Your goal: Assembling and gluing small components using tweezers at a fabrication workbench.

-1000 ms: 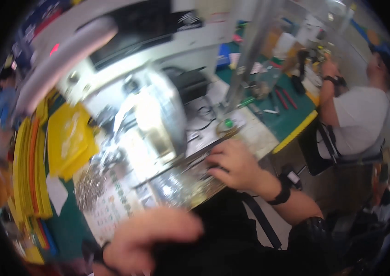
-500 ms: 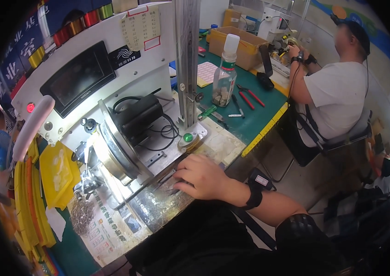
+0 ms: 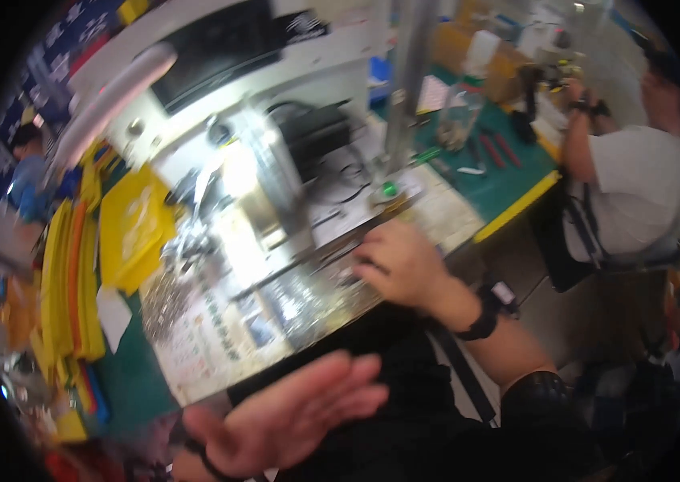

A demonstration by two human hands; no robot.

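My left hand [image 3: 288, 418] is held up over my lap, palm showing, fingers stretched out and thumb apart. Nothing is in it. At the bench's front edge rests my right hand [image 3: 406, 261], its fingers bent and closed downward; what they hold, if anything, is hidden and blurred. Closest to it are a green round button [image 3: 389, 189] and a thin dark bar on the bench top. Left of that hand stands a white machine with a bright metal drum [image 3: 264, 213] and a dark screen [image 3: 215, 52]. A tangle of fine metal chain [image 3: 170, 301] lies on a printed sheet [image 3: 203, 353].
A yellow tray [image 3: 135, 233] and stacked yellow bins [image 3: 67, 281] stand at the left. A pink-white lamp arm [image 3: 115, 104] crosses above. On the green mat at right are a clear bottle [image 3: 459, 116] and red-handled pliers [image 3: 500, 149]. A seated co-worker [image 3: 633, 193] works beyond.
My left hand has come into view from below, open. The whole view has shifted, so the bench sits farther right and higher. My right hand stays at the bench edge.
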